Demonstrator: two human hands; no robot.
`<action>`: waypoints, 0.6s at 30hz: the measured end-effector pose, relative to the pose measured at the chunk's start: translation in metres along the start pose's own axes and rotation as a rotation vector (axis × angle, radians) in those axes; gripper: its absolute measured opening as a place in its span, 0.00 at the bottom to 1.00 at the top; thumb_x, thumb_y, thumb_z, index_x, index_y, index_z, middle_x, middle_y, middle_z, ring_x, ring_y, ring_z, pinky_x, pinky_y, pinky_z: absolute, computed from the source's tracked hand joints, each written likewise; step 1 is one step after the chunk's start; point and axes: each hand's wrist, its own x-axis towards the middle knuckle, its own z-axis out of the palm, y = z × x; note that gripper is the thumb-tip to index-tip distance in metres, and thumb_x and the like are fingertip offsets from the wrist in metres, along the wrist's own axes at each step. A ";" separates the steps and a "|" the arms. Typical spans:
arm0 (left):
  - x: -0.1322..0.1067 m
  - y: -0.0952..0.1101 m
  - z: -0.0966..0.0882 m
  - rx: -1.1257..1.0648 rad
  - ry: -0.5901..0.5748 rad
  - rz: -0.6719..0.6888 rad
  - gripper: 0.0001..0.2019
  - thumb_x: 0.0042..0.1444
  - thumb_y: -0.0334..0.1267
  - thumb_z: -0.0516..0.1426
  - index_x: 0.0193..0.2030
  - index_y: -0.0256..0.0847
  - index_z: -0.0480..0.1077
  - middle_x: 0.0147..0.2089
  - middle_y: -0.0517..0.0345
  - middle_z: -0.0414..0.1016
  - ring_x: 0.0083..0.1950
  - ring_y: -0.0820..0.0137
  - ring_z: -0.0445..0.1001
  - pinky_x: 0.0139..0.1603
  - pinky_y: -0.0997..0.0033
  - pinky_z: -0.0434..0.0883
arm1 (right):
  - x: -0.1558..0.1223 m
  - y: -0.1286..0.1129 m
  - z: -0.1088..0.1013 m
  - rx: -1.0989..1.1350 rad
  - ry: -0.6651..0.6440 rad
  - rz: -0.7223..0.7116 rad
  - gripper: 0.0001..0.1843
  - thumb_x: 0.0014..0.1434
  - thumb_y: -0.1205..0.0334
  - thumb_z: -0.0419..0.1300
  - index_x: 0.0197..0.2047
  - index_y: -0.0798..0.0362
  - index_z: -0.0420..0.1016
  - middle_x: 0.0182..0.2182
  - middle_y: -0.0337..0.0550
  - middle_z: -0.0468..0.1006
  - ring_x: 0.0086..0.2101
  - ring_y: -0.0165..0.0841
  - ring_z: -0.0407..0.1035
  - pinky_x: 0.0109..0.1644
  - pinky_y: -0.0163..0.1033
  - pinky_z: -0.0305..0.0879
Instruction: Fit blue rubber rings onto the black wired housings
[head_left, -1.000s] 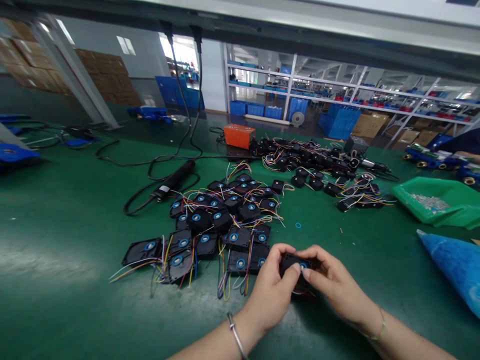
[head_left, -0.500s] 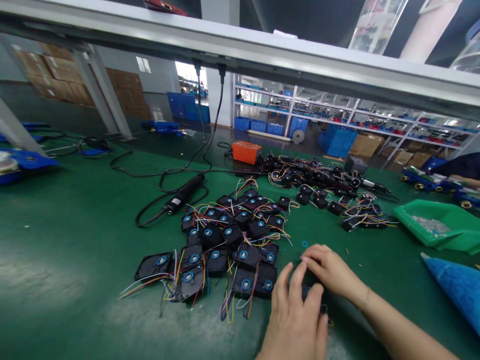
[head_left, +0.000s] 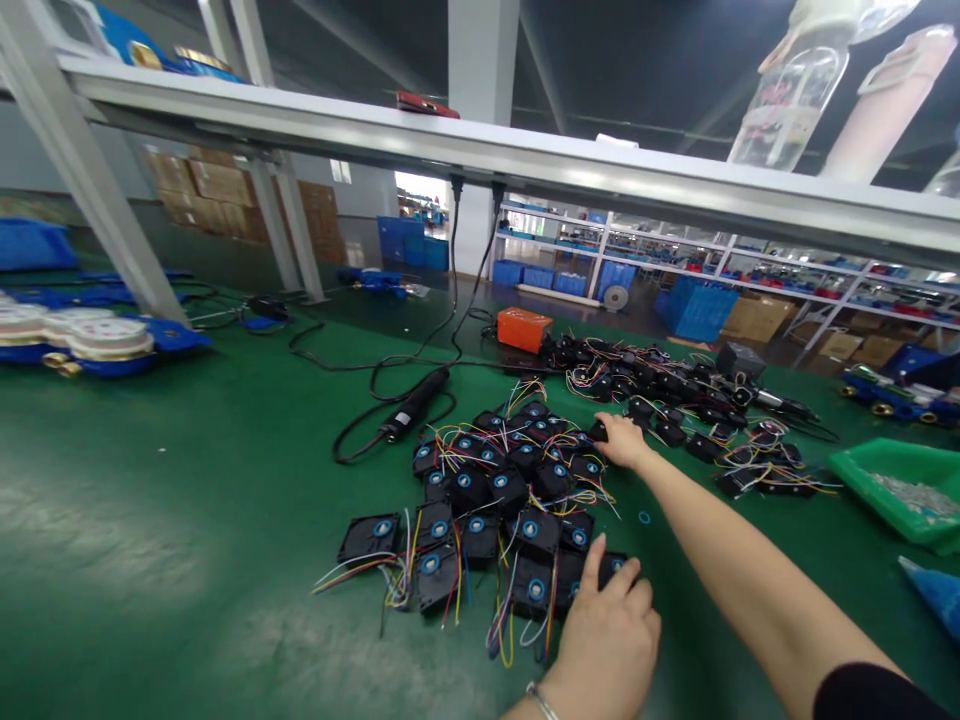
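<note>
A heap of black square parts [head_left: 510, 490] with blue rings and coloured wires lies on the green table [head_left: 187, 520]. My left hand [head_left: 607, 635] rests with fingers curled over a black part [head_left: 613, 566] at the near right edge of the heap. My right hand [head_left: 622, 440] is stretched far forward, fingers closed on a small black part [head_left: 598, 431] at the far edge of the heap. A second pile of black wired parts [head_left: 675, 400] lies just beyond it.
A black electric screwdriver [head_left: 414, 405] with its cable lies left of the heap. An orange box [head_left: 524, 329] stands behind. A green tray [head_left: 900, 490] with screws and a blue bag [head_left: 937, 595] are at the right. Blue and brass meters [head_left: 82, 345] sit far left.
My right hand left the part near me and reached forward to the far edge of the heap. My left hand stayed on the near part. The camera tilted upward.
</note>
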 end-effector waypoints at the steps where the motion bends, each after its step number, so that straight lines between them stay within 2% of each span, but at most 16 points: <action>1: 0.001 0.001 -0.003 -0.010 -0.003 -0.023 0.10 0.54 0.25 0.53 0.38 0.38 0.74 0.45 0.44 0.74 0.58 0.54 0.63 0.65 0.48 0.37 | -0.001 0.004 -0.001 0.004 0.006 0.009 0.17 0.61 0.58 0.56 0.51 0.54 0.65 0.50 0.47 0.65 0.47 0.39 0.64 0.50 0.51 0.62; 4: 0.001 0.007 -0.009 -0.115 0.012 -0.071 0.13 0.53 0.25 0.52 0.43 0.38 0.73 0.53 0.43 0.68 0.62 0.54 0.56 0.66 0.49 0.34 | -0.016 0.021 -0.010 0.035 0.016 0.031 0.21 0.56 0.61 0.59 0.52 0.55 0.63 0.51 0.50 0.65 0.50 0.42 0.60 0.55 0.52 0.55; 7: 0.001 0.016 -0.008 -0.371 0.097 -0.177 0.17 0.56 0.29 0.51 0.53 0.41 0.65 0.59 0.47 0.62 0.63 0.58 0.54 0.65 0.52 0.42 | -0.057 0.030 -0.028 0.107 -0.021 0.039 0.26 0.54 0.59 0.59 0.54 0.55 0.59 0.46 0.50 0.68 0.47 0.39 0.64 0.53 0.46 0.59; 9: 0.002 0.021 -0.002 -0.651 0.147 -0.362 0.22 0.58 0.37 0.51 0.59 0.41 0.56 0.60 0.45 0.59 0.59 0.58 0.59 0.61 0.53 0.54 | -0.099 0.026 -0.039 0.171 -0.087 0.031 0.26 0.54 0.57 0.58 0.55 0.53 0.57 0.42 0.45 0.70 0.43 0.37 0.67 0.48 0.43 0.64; 11: 0.005 0.025 0.007 -1.036 0.122 -0.556 0.28 0.58 0.45 0.52 0.62 0.42 0.46 0.61 0.42 0.55 0.56 0.58 0.63 0.53 0.54 0.64 | -0.145 0.015 -0.046 0.274 -0.185 0.014 0.27 0.53 0.58 0.58 0.55 0.52 0.57 0.45 0.46 0.69 0.44 0.36 0.67 0.48 0.42 0.64; 12: 0.006 0.026 0.011 -1.238 0.090 -0.622 0.30 0.57 0.47 0.52 0.62 0.43 0.43 0.61 0.42 0.54 0.55 0.58 0.64 0.50 0.55 0.66 | -0.165 0.008 -0.049 0.300 -0.206 0.024 0.27 0.53 0.59 0.59 0.55 0.51 0.57 0.47 0.47 0.68 0.46 0.37 0.65 0.50 0.42 0.62; 14: 0.009 0.029 0.019 -1.536 0.038 -0.683 0.29 0.55 0.45 0.54 0.59 0.44 0.45 0.59 0.44 0.57 0.53 0.60 0.66 0.45 0.61 0.68 | -0.195 -0.002 -0.056 0.336 -0.236 0.037 0.30 0.50 0.61 0.61 0.56 0.50 0.57 0.51 0.48 0.64 0.51 0.38 0.61 0.55 0.45 0.57; 16: 0.011 0.031 0.022 -1.634 0.038 -0.727 0.26 0.52 0.40 0.56 0.55 0.44 0.49 0.54 0.47 0.63 0.47 0.65 0.69 0.42 0.66 0.68 | -0.205 -0.002 -0.063 0.457 -0.329 0.039 0.36 0.48 0.60 0.63 0.59 0.50 0.54 0.53 0.48 0.63 0.53 0.39 0.60 0.57 0.45 0.56; 18: 0.012 0.032 0.020 -1.625 0.070 -0.778 0.25 0.50 0.36 0.55 0.53 0.43 0.50 0.47 0.50 0.67 0.41 0.67 0.71 0.40 0.66 0.68 | -0.196 0.009 -0.069 0.617 -0.430 0.051 0.35 0.52 0.54 0.60 0.60 0.51 0.53 0.52 0.49 0.65 0.50 0.39 0.63 0.52 0.45 0.61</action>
